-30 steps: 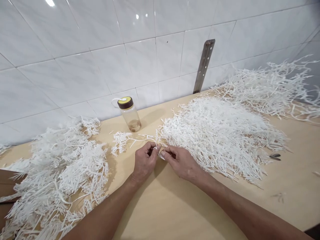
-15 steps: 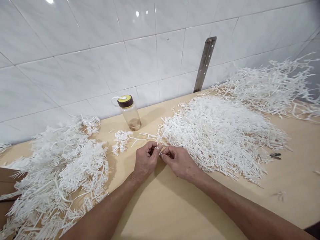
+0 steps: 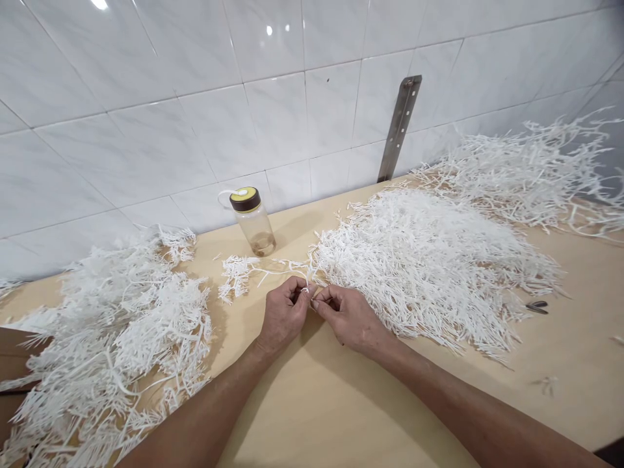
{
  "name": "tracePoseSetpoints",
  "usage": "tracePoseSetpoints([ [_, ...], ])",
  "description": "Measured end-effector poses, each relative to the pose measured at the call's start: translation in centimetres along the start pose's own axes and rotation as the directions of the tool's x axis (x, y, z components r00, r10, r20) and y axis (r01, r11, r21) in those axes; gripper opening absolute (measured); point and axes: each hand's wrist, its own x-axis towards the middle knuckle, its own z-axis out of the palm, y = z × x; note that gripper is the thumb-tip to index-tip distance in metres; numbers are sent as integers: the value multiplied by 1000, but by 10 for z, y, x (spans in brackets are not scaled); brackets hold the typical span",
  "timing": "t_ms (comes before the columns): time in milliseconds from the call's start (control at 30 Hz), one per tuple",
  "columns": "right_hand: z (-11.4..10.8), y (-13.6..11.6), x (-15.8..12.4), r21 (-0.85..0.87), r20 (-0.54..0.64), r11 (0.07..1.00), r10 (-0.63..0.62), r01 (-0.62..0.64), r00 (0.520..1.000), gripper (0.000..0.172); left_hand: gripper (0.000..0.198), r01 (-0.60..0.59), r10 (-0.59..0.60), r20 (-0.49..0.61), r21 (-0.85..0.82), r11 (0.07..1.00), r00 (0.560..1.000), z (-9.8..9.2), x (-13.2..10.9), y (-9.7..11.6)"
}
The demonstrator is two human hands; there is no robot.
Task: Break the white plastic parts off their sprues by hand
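My left hand (image 3: 286, 311) is closed, thumb and forefinger pinching a thin white branched strand (image 3: 306, 276) that curls up beyond the fingertips. Close beside it, my right hand (image 3: 351, 313) is also closed in a pinch, its fingertips almost meeting those of the left. Whatever lies between the right fingers is too small to make out. Behind the hands, a small white frilled sprig (image 3: 238, 276) lies on the table with its stem running toward the strand. To the right spreads a large heap of fine white branching pieces (image 3: 433, 260).
A second white heap (image 3: 146, 325) covers the table's left side, and another (image 3: 531, 172) lies at the back right. A clear bottle with a yellow-and-black lid (image 3: 256, 221) stands near the tiled wall. A perforated metal bracket (image 3: 400, 127) leans there. Small dark snips (image 3: 537, 306) lie right.
Both hands stay in nearly the same place, with only slight finger movement at the pinch. The heaps and the bottle have not moved.
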Motion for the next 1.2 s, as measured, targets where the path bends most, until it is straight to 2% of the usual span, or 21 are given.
tracePoseSetpoints([
  [433, 3, 9, 3, -2, 13, 999, -43, 43, 999, 13, 29, 22, -21, 11, -60, 998, 1000, -1, 3, -1],
  [700, -1, 7, 2, -142, 110, 958, -236, 251, 965, 13, 30, 50, -50, 2, -5, 999, 999, 1, 3, -4],
  [867, -1, 10, -1, -201, 135, 914, -332, 354, 934, 16, 28, 65, -64, -54, 21, 998, 996, 2, 2, -4],
  [1033, 1, 3, -15, -211, 263, 872, -384, 441, 885, 15, 27, 130, -118, -181, 58, 990, 976, -4, 10, -8],
  [1100, 1, 0, -16, -204, 191, 896, -358, 393, 914, 14, 26, 116, -109, -161, 31, 993, 981, -6, 11, -8],
  [1200, -3, -2, -12, -216, 13, 945, -248, 245, 969, 11, 27, 96, -100, -139, -34, 995, 985, -5, 10, -8],
])
